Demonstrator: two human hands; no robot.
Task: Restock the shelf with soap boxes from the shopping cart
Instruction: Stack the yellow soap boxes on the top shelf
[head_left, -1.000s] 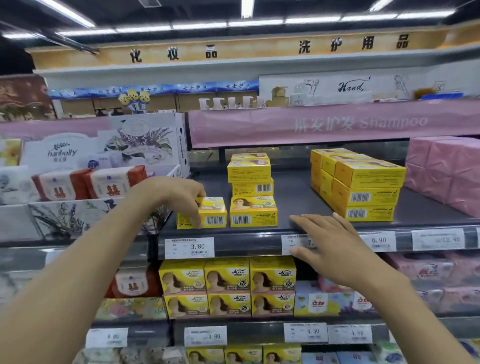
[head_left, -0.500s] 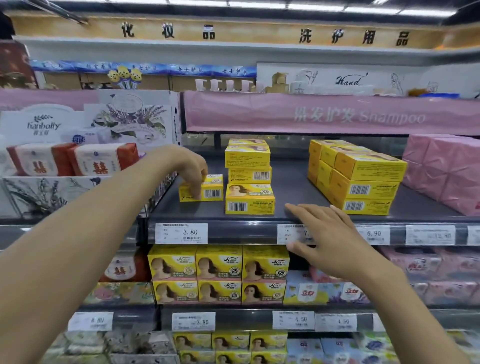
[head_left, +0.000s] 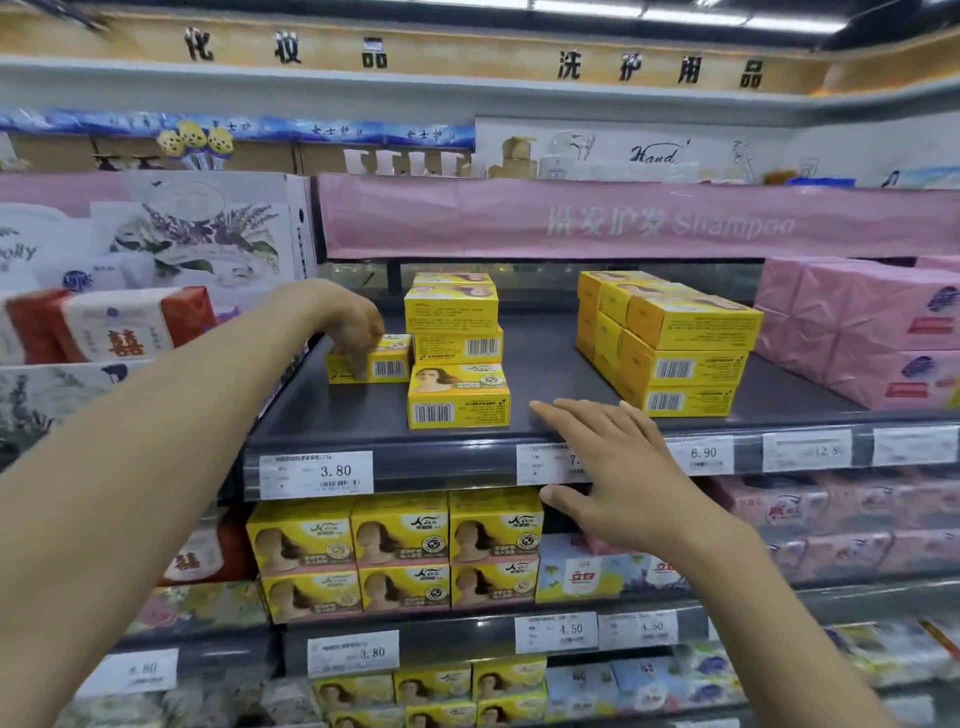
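right hand flat on the shelf (head_left: 550, 374) edge, left hand on a box
near, the right hand (head_left: 618, 467) lies with fingers spread over a price tag (head_left: 550, 462); farther in, the left hand (head_left: 348, 325) curls its fingers round a yellow soap box (head_left: 387, 364) on the shelf, just beside a stack of soap boxes (head_left: 452, 317).

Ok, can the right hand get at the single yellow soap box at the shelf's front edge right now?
Probably yes: the right hand lies open just beside the front soap box, with only bare shelf between them.
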